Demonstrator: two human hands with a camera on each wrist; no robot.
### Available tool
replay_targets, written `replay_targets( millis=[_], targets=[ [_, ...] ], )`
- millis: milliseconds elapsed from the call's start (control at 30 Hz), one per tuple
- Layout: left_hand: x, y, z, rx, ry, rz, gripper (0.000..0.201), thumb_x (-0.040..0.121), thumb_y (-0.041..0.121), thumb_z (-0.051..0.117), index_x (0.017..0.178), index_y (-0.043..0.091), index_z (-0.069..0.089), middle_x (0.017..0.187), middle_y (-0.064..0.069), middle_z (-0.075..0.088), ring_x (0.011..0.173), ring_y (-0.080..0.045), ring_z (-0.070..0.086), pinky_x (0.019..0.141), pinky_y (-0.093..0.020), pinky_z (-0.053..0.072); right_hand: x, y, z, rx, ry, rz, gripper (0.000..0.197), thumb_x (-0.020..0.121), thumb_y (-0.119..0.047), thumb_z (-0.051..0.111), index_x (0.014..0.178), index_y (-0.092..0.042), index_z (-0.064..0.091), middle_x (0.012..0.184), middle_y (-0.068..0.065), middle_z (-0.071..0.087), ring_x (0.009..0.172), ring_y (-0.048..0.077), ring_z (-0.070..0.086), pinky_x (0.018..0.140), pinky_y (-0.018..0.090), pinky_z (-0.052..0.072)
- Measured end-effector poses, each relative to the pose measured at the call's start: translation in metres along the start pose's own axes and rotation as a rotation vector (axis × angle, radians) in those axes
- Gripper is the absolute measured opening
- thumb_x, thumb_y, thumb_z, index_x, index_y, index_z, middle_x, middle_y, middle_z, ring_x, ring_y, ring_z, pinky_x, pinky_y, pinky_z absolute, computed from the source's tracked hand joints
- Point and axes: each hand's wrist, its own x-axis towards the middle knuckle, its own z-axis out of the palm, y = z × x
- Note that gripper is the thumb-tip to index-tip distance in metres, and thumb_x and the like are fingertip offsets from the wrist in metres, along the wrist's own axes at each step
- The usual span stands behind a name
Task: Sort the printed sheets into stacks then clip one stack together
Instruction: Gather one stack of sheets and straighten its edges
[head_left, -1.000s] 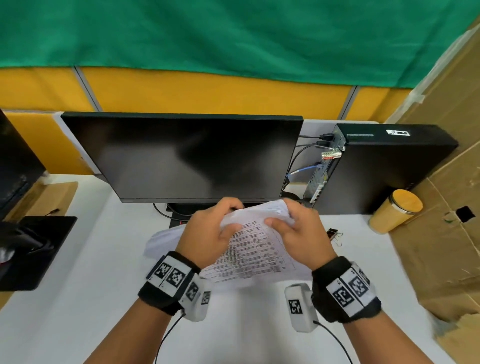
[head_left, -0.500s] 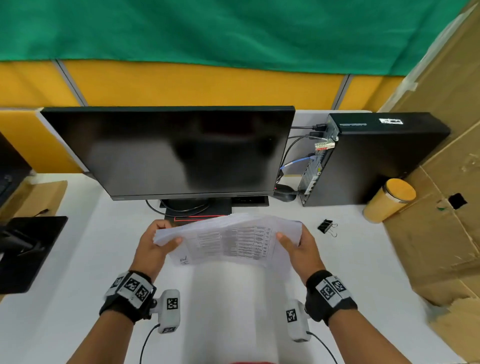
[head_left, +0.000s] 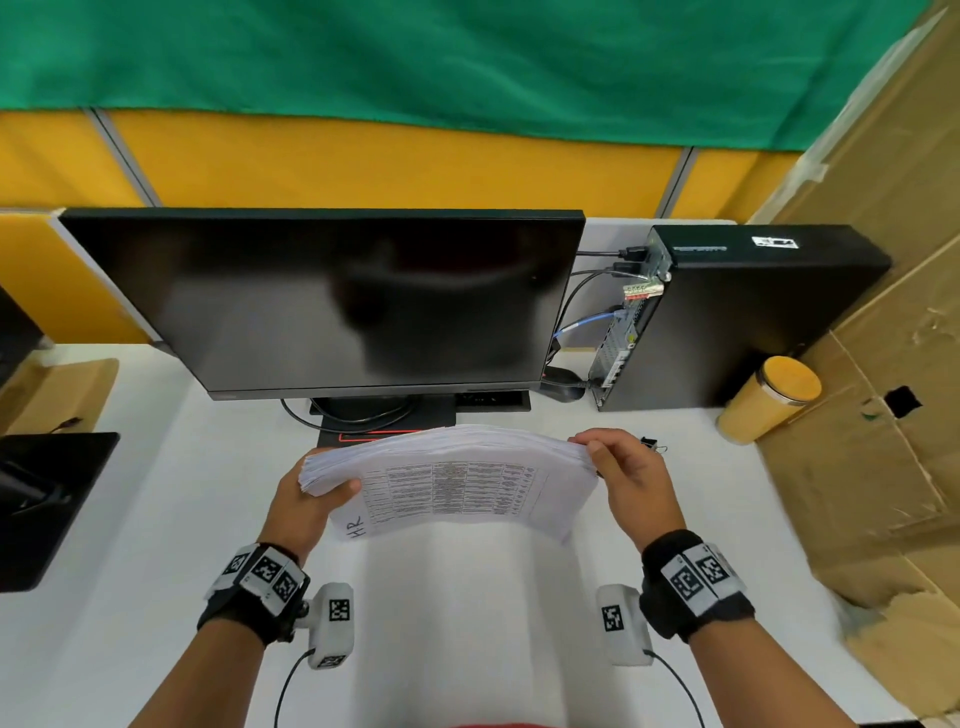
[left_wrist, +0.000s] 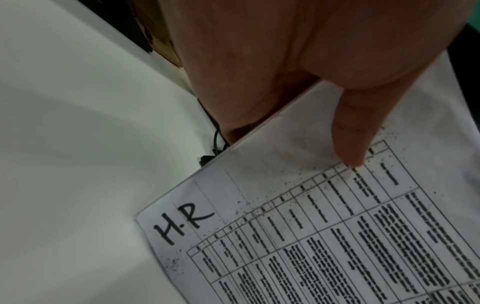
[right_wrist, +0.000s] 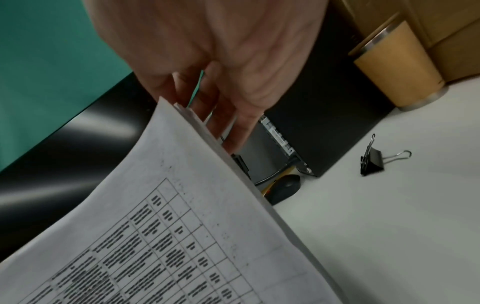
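A thick stack of printed sheets (head_left: 457, 483) hangs in the air above the white desk, bowed upward between both hands. Its top page shows a table and a handwritten "HR" (left_wrist: 182, 224) at one corner. My left hand (head_left: 306, 499) grips the stack's left end, thumb (left_wrist: 348, 131) on top. My right hand (head_left: 623, 478) holds the right end, fingers (right_wrist: 233, 123) behind the stack's edge (right_wrist: 233, 164). A black binder clip (right_wrist: 374, 160) lies on the desk just right of my right hand, its top showing in the head view (head_left: 652, 444).
A dark monitor (head_left: 332, 301) stands behind the sheets, with a black computer case (head_left: 743, 317) to its right. A tan lidded cup (head_left: 769, 400) and brown cardboard (head_left: 872, 415) sit at the right. A black stand (head_left: 47, 499) is at the left edge.
The hands have slid apart from the middle of the sheets to their ends. The loose pile has been squared into a neat stack and lowered toward me.
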Motion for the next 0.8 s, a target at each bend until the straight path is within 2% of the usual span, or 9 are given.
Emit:
replay_targets(
  millis=[67,200,367,500,600,700,800],
  targets=[
    [0.001,-0.002,0.000,-0.011,0.001,0.001,0.047,0.067,0.024,0.071,0.113,0.017,0.063,0.105,-0.004,0.070,0.097,-0.027,0.065,0.078,-0.035,0.051,0.003,0.000,-0.004,-0.019,-0.002,0.003,0.017,0.095,-0.008,0.057,0.095,-0.016,0.072,0.098,-0.002,0.074,0.094,0.015,0.067,0.083,0.024,0.051],
    [0.002,-0.004,-0.002,-0.023,-0.002,-0.001,0.046,0.067,0.024,0.072,0.112,0.017,0.064,0.103,-0.003,0.070,0.097,-0.027,0.066,0.078,-0.036,0.051,0.003,-0.004,-0.006,-0.011,-0.006,-0.006,0.013,0.091,-0.005,0.062,0.090,-0.014,0.072,0.092,-0.002,0.075,0.086,0.011,0.070,0.075,0.014,0.052],
    [0.002,-0.004,-0.003,-0.029,-0.004,-0.002,0.042,0.068,0.024,0.072,0.109,0.020,0.065,0.098,0.001,0.072,0.094,-0.025,0.067,0.077,-0.037,0.052,0.003,-0.004,-0.006,-0.046,-0.002,-0.016,0.016,0.091,-0.004,0.063,0.085,-0.017,0.070,0.092,-0.002,0.076,0.085,0.011,0.071,0.075,0.018,0.055],
    [0.000,-0.003,-0.003,-0.061,-0.001,-0.013,0.045,0.067,0.022,0.071,0.111,0.014,0.064,0.094,0.004,0.073,0.093,-0.023,0.066,0.075,-0.032,0.050,0.003,0.000,-0.008,-0.049,0.000,-0.012,0.015,0.090,0.000,0.062,0.080,-0.011,0.066,0.092,-0.003,0.076,0.086,0.011,0.072,0.075,0.019,0.055],
    [-0.002,0.002,0.000,-0.075,0.002,-0.012,0.044,0.068,0.024,0.070,0.110,0.014,0.064,0.089,0.008,0.073,0.090,-0.020,0.065,0.072,-0.029,0.049,0.004,0.001,-0.008,-0.046,-0.019,-0.005,0.015,0.090,0.002,0.061,0.080,-0.009,0.065,0.092,-0.001,0.076,0.086,0.013,0.072,0.076,0.023,0.056],
    [0.002,0.000,0.001,-0.111,0.024,-0.039,0.032,0.077,0.017,0.073,0.107,0.019,0.063,0.095,0.000,0.071,0.092,-0.025,0.064,0.077,-0.037,0.051,0.006,0.001,-0.011,-0.036,-0.065,-0.014,0.015,0.092,-0.001,0.060,0.083,-0.012,0.065,0.096,-0.001,0.076,0.091,0.013,0.071,0.080,0.024,0.055],
    [0.005,-0.002,0.003,-0.079,0.029,-0.057,0.021,0.090,0.007,0.064,0.102,0.025,0.061,0.102,-0.007,0.068,0.096,-0.029,0.064,0.085,-0.046,0.052,0.006,0.003,-0.016,0.003,-0.134,-0.023,0.015,0.095,-0.002,0.056,0.090,-0.014,0.065,0.105,0.000,0.074,0.101,0.014,0.068,0.085,0.023,0.053]
  ],
)
